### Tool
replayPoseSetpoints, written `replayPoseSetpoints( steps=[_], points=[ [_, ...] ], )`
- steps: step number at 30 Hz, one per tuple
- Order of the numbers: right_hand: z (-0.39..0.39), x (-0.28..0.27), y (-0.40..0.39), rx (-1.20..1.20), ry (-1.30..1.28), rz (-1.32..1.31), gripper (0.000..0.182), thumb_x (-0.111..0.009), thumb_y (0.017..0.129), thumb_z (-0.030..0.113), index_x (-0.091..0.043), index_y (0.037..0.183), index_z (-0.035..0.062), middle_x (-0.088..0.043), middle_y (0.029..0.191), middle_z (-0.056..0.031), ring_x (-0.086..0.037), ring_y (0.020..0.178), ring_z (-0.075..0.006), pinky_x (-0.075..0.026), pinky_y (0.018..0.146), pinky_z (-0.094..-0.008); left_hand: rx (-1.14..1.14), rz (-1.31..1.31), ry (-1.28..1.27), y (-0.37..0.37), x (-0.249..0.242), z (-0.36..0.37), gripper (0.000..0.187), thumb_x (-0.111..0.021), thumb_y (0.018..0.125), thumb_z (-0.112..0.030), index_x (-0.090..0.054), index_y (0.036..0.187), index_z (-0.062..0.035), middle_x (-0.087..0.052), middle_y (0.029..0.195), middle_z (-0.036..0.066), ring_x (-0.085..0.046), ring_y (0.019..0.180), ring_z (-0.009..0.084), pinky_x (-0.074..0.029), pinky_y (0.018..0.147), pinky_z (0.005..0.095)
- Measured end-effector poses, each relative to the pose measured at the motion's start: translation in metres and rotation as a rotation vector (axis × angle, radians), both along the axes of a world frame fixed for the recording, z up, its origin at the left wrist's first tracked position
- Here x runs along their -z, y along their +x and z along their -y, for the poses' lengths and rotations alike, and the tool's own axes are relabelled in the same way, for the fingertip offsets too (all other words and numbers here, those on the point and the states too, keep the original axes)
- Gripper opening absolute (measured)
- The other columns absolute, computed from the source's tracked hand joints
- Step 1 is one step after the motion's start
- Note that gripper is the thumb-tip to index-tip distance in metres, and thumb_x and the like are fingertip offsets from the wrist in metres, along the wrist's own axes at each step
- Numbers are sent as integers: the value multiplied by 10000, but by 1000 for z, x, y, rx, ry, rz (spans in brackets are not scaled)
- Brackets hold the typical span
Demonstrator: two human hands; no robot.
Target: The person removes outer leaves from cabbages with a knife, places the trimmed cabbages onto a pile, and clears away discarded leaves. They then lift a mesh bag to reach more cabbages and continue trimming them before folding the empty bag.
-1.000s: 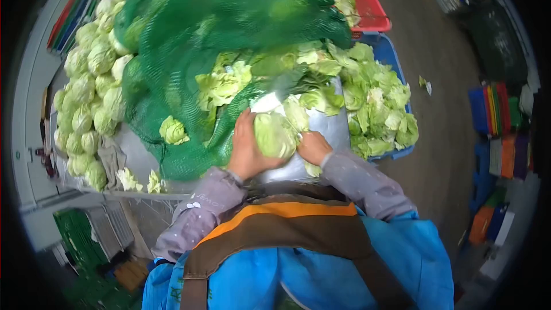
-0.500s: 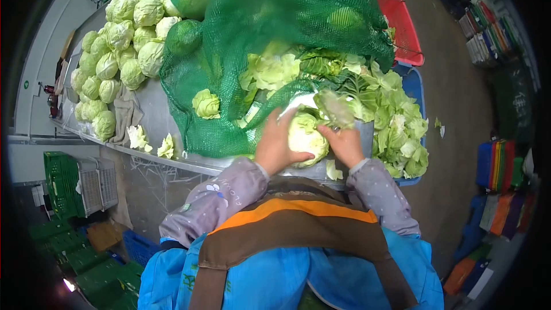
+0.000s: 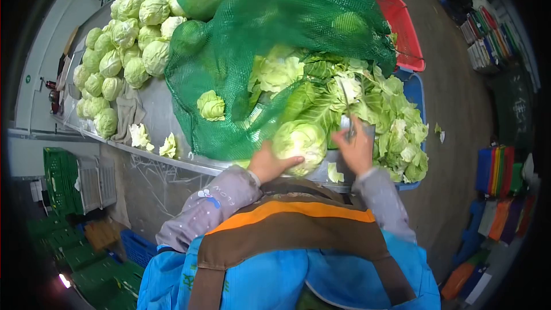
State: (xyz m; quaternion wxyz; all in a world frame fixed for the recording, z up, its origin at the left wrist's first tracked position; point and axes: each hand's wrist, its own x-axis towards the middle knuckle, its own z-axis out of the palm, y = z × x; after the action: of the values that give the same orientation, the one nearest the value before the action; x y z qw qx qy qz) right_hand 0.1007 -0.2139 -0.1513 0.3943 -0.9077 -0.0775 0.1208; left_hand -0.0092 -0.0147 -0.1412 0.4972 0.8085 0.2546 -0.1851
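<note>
A pale green cabbage (image 3: 299,144) rests at the table's near edge with its whitish base turned towards me. My left hand (image 3: 272,163) grips it from the left, thumb across its front. Just right of the cabbage, my right hand (image 3: 357,146) is closed around what looks like a knife (image 3: 346,99), its thin blade pointing away from me over the leaves. Motion blurs it, and the fingers hide its handle. Beyond the cabbage lie large loose outer leaves (image 3: 314,106). A small leaf scrap (image 3: 335,172) sits between the hands.
A green mesh sack (image 3: 229,80) with cabbages inside covers the table's middle. Several cabbages (image 3: 135,34) are piled at the left beside a grey cloth (image 3: 130,116). Leaves overflow a blue crate (image 3: 420,95) on the right; a red crate (image 3: 404,28) stands behind it.
The right hand has moved away from the cabbage, up and right, and the blade now shows. The left hand and cabbage have shifted slightly left. A blurred leaf near the cabbage's top has gone.
</note>
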Motion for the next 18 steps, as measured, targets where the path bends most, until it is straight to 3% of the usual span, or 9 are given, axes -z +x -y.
replayPoseSetpoints(
  steps=[2,4,5,7,9,10,14,17,18],
  points=[
    [3,1,-34,-241,104,92,586,-721,758,355,-544,1218,37,-679,796,-144,-658,693,-223,-515,662,-377,46,-142,45,14,-7,0,1076,-822,576,-520,-298,1276,108,-505,1201,283,-526,1123,355,-423,959,360],
    [-2,-2,-26,-226,127,-67,604,-732,747,351,-539,1227,39,-672,870,-165,-655,718,-211,-513,680,-365,343,581,740,29,-5,-2,1160,-841,529,-524,-250,1333,68,-456,1256,294,-469,1185,372,-384,1001,367],
    [-6,-3,-16,-216,154,-220,623,-742,735,347,-534,1237,41,-664,944,-185,-653,742,-198,-512,697,-353,414,621,570,42,14,-6,1199,-852,515,-505,-209,1372,32,-428,1284,286,-429,1218,383,-352,1028,368],
    [-2,12,2,-189,115,-292,563,-717,760,330,-549,1212,39,-647,961,-203,-645,740,-227,-503,689,-366,351,331,-18,66,14,-10,1203,-858,515,-490,-199,1371,39,-446,1259,282,-448,1200,364,-357,1022,356],
    [5,11,12,-322,64,252,518,-672,804,312,-529,1224,44,-647,886,-207,-628,681,-299,-500,667,-380,338,234,-23,80,5,-12,1203,-861,520,-479,-191,1368,50,-449,1251,285,-455,1192,351,-359,1019,349],
    [11,5,11,-368,71,333,508,-609,849,337,-493,1249,46,-647,848,-206,-618,686,-365,-499,667,-404,311,127,-29,85,2,-12,1203,-863,526,-468,-183,1365,62,-451,1244,287,-461,1184,337,-361,1016,342],
    [2,1,15,-394,-233,-155,527,-476,916,382,-433,1303,27,-624,1004,-239,-612,899,-385,-481,753,-434,344,140,3,86,20,-10,1243,-861,525,-477,-146,1340,131,-430,1256,304,-443,1202,353,-351,1024,339],
    [11,95,32,-216,28,131,510,-430,940,346,-396,1330,19,-642,910,-231,-619,822,-408,-484,735,-444,366,212,91,77,17,-4,1255,-857,523,-489,-137,1346,128,-385,1293,313,-399,1238,364,-329,1044,346],
    [3,79,26,-258,111,202,462,-434,941,318,-442,1296,22,-642,873,-227,-619,782,-413,-484,711,-440,329,189,39,76,14,-4,1254,-855,527,-495,-138,1349,124,-341,1322,322,-359,1264,369,-309,1060,356]
  ],
)
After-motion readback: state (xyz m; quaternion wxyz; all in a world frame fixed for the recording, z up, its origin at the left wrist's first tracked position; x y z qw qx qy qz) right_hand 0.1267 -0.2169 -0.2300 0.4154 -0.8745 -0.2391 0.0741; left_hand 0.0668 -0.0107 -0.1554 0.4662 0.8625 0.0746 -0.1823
